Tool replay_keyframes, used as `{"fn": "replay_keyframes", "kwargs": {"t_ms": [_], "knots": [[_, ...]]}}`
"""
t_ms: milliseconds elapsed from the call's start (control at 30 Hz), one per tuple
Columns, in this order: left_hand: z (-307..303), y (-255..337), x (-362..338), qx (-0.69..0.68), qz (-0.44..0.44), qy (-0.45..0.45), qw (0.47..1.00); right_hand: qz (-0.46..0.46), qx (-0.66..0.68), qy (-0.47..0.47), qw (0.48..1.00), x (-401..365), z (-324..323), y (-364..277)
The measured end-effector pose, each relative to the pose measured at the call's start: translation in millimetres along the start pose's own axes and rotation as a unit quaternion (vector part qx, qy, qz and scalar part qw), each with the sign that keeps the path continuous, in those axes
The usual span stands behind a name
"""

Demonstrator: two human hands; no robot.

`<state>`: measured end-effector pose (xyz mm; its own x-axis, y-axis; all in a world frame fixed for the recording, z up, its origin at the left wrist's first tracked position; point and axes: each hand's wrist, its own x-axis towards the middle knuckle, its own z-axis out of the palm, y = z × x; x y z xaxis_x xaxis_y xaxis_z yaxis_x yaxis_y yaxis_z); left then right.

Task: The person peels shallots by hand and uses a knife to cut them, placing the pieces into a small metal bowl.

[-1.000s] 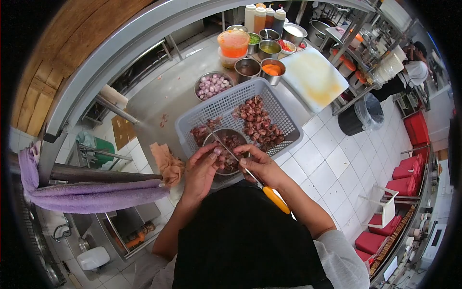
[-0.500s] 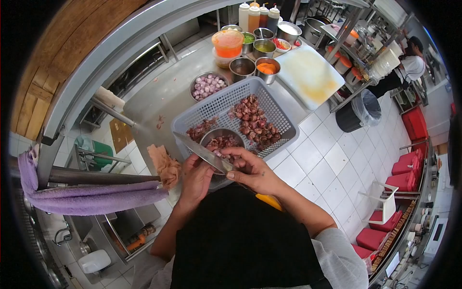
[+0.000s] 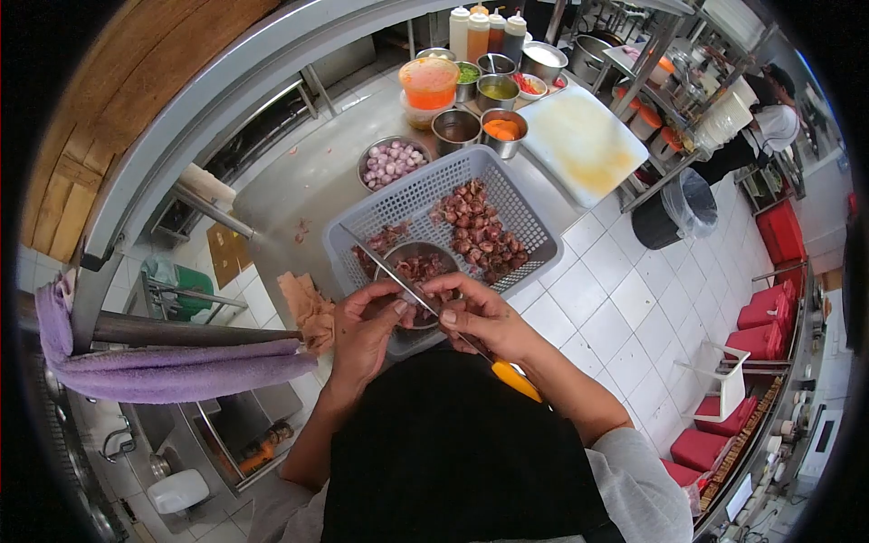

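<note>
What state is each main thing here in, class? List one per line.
Knife: bare-bladed, gripped in the right hand
Small shallot: held in the left hand, partly hidden
Basket: uncovered, holding unpeeled shallots
Inner bowl: uncovered, holding reddish scraps
Outer bowl: uncovered, filled with peeled shallots
Cutting board: flat, stained yellowish
Squeeze bottles: upright
Bin: lined with clear plastic
Purple towel: draped

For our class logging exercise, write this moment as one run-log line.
left hand: holds shallot | right hand: holds knife | knife: over bowl | bowl: in basket
</note>
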<state>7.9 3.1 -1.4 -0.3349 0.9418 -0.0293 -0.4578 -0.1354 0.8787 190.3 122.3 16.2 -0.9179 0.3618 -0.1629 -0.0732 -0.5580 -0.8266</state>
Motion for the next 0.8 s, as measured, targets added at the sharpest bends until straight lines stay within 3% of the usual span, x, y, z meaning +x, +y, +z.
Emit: {"fn": "replay_keyframes", "kwargs": {"t_ms": [67, 200, 267, 367, 500, 700, 800], "knots": [[10, 4, 1, 0.012, -0.001, 0.041, 0.999, -0.001, -0.003, -0.014, 1.000, -1, 1, -3], [10, 3, 4, -0.014, 0.013, 0.041, 0.999, 0.006, 0.007, -0.036, 0.999, -1, 3, -7], [4, 2, 4, -0.061, -0.008, 0.009, 0.998, 0.020, -0.004, -0.019, 1.000, 0, -2, -2], [8, 2, 5, -0.087, -0.029, 0.033, 0.995, 0.020, -0.020, -0.010, 1.000, 2, -2, 0], [13, -1, 5, -0.027, -0.010, 0.066, 0.997, 0.024, -0.023, -0.017, 0.999, 3, -3, 1], [12, 3, 8, 0.000, 0.002, 0.064, 0.998, 0.025, 0.085, -0.017, 0.996, 8, -14, 5], [7, 1, 10, -0.056, -0.024, 0.047, 0.997, 0.020, 0.112, -0.032, 0.993, 8, -15, 5]]}}
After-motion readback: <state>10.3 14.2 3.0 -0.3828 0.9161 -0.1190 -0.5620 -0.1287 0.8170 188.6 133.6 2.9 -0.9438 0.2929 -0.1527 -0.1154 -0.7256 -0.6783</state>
